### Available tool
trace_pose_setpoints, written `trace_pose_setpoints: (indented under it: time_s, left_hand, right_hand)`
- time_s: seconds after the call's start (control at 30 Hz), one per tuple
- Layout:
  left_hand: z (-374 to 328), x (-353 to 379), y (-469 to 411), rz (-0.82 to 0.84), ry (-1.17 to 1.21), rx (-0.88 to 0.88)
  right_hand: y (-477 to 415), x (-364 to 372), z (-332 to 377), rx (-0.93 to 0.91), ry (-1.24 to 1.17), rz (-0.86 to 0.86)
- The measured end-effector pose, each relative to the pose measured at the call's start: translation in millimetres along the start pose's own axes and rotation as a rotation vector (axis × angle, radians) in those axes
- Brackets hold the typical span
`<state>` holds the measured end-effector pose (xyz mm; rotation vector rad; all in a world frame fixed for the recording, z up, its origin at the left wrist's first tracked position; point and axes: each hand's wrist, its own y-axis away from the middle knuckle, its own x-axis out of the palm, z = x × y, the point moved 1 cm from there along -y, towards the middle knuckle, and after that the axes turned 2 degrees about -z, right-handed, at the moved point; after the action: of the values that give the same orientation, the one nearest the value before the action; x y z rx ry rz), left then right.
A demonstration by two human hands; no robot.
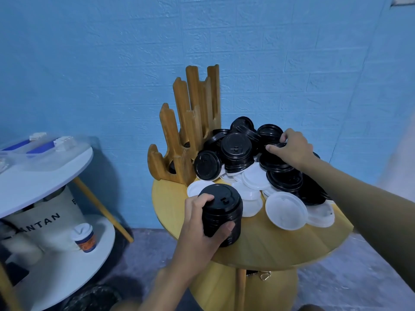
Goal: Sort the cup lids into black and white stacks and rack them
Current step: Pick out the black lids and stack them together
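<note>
Round wooden table (280, 248) bears a wooden rack (179, 135) and heaped lids (256, 178).

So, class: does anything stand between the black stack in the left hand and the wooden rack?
Only a flat white lid lies on the table between the black stack and the rack; above it nothing visible does.

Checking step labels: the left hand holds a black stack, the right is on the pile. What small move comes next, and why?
Probably lift the black lid the right hand pinches and cap it onto the black stack the left hand grips; colours match, and many loose lids lie unsorted.
</note>
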<state>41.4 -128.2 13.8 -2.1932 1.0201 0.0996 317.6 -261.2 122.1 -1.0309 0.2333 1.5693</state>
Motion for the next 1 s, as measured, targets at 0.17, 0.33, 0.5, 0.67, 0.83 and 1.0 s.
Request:
trace_pose_setpoints:
  time_s: [0.17, 0.33, 0.5, 0.67, 0.83, 1.0]
  left_hand:
    - [-0.9, -0.1, -0.6, 0.003, 0.001, -0.002]
    - [-0.9, -0.5, 0.3, 0.008, 0.002, -0.003]
    - [0.5, -0.8, 0.9, 0.006, -0.001, -0.008]
    - [1.5, -0.8, 0.5, -0.005, 0.003, -0.009]
    - [2.0, 0.3, 0.3, -0.004, 0.007, -0.008]
    - [-0.9, 0.8, 1.1, 0.000, 0.065, -0.039]
  right_hand:
    - [3.2, -2.6, 0.9, 0.064, -0.039, 0.005]
    - [8.3, -3.4, -1.1, 0.059, -0.156, -0.034]
    - [15.7, -7.1, 0.6, 0.041, -0.368, -0.069]
    - [36.7, -17.0, 16.2, -0.045, -0.527, -0.078]
    - [101.0, -20.8, 38.7, -0.245, -0.534, 0.109]
    - [145.2, -10.5, 45.0, -0.354, -0.581, 0.329]
